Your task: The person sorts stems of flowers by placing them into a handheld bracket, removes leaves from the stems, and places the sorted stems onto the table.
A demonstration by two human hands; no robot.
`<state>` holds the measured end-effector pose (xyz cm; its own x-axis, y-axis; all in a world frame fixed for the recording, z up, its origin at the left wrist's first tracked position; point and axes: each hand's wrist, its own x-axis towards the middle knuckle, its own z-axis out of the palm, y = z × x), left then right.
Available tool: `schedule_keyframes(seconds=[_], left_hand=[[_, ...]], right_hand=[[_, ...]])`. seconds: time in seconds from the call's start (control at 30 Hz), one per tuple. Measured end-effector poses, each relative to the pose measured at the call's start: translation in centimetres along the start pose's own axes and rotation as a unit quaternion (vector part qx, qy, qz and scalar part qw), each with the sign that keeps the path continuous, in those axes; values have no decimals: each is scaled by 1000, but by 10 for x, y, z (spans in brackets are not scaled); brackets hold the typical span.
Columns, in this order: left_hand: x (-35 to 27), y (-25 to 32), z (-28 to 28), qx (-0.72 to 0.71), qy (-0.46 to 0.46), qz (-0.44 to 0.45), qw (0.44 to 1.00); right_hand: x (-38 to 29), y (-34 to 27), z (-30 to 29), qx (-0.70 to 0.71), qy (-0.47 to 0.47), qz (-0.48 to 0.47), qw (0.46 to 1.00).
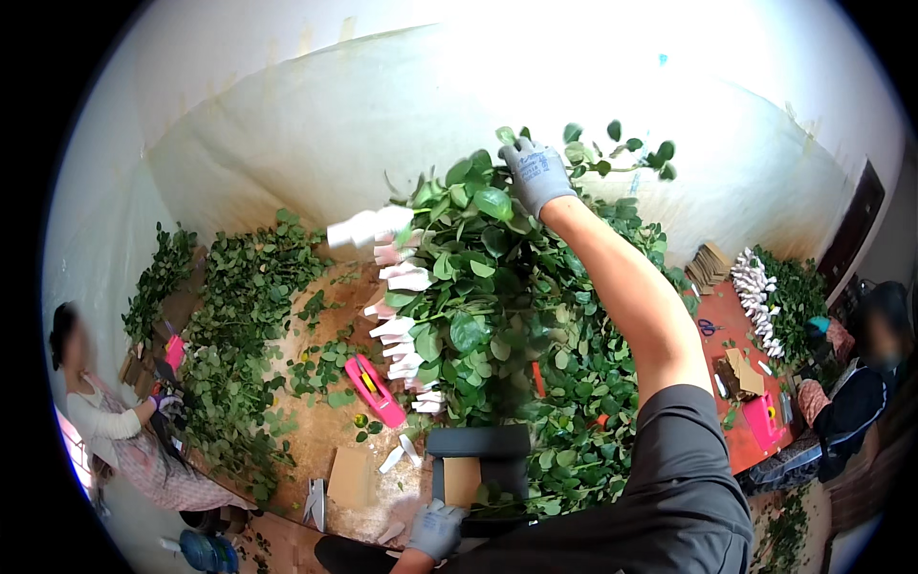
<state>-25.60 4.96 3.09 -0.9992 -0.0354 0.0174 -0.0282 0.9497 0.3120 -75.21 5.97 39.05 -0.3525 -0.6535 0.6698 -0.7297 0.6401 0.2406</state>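
Observation:
My gloved right hand (536,174) is at the far end of the leafy pile, its fingers closed around leafy stems (609,166). To its left, blurred white sleeves (369,226) stick out over the pile's edge. Below them, a row of white and pinkish sleeves (405,278) covers the ends of the stacked stems (495,287). My gloved left hand (436,529) is low in the view, at the lower edge of a cardboard piece (461,481) in a dark stand (477,440); its fingertips are partly hidden, and its grip is unclear.
A pink tape dispenser (375,391), a cardboard piece (351,477) and a metal stapler (315,504) lie on the table (301,423). More greenery (244,344) spreads left. People work at the left (107,423) and right (853,402). A red table (731,316) holds scissors (708,328).

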Motion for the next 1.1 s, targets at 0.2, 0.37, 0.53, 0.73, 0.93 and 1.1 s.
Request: schedule_keyframes(seconds=[0.2,0.37,0.53,0.73,0.93,1.1], left_hand=[[0,1,-3,-9,-13,-13,1000],[2,4,4,-14,4,-15,1000],[-3,3,1,-8,7,-26,1000],[-2,5,-3,-14,-4,-31,999],[-2,8,-2,-20,3,-25,999],[-9,3,1,-14,7,-22,1000]], right_hand=[[2,-19,4,-2,-117,-103,988],[1,-43,-2,-79,-169,-111,976],[-12,-38,-27,24,-87,40,995],[-40,-6,6,76,9,67,995],[-51,6,-14,135,80,150,976],[-44,-2,-27,125,28,123,984]])
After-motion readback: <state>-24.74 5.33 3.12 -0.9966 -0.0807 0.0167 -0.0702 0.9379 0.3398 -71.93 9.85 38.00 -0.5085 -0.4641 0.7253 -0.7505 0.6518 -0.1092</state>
